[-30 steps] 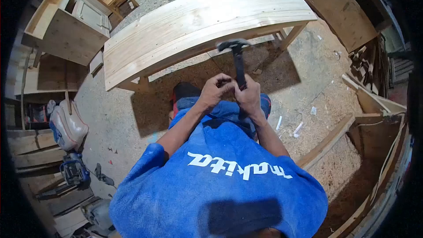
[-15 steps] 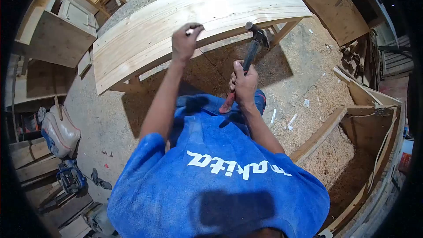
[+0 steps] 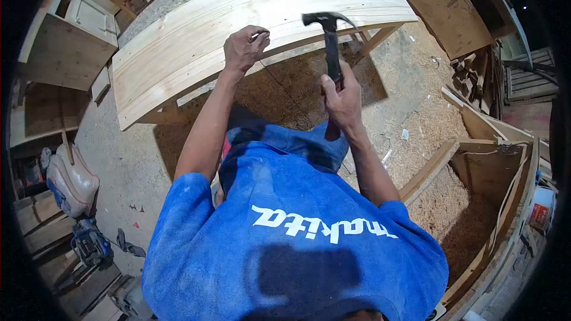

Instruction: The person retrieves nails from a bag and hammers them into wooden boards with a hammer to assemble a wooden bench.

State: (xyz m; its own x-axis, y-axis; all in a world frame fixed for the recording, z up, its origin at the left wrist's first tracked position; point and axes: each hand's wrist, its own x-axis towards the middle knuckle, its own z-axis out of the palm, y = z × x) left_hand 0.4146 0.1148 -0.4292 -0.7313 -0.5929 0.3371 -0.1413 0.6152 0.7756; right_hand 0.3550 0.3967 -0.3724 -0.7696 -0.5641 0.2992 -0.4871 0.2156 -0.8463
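Observation:
My right hand (image 3: 344, 98) is wrapped round the handle of a claw hammer (image 3: 331, 44), which stands upright with its dark head raised near the front edge of a pale wooden board (image 3: 196, 41). Thumb and fingers of my left hand (image 3: 242, 50) are pinched together over the board's near edge. Whatever they hold, if anything, is too small to make out. The long board rests on wooden legs like a bench or table top, and small dark marks run along its surface.
A wooden frame (image 3: 431, 169) stands at right among sawdust on the floor. Scrap wood (image 3: 473, 77) is piled beyond it. At left are a filled sack (image 3: 74, 178), a blue power tool (image 3: 90, 242) and cabinets (image 3: 71, 50). A white bucket (image 3: 541, 208) sits at far right.
The hammer has turned from leaning right to nearly upright, its head swinging left and up. My right hand has shifted slightly right; my left hand stays pinched, slightly further left.

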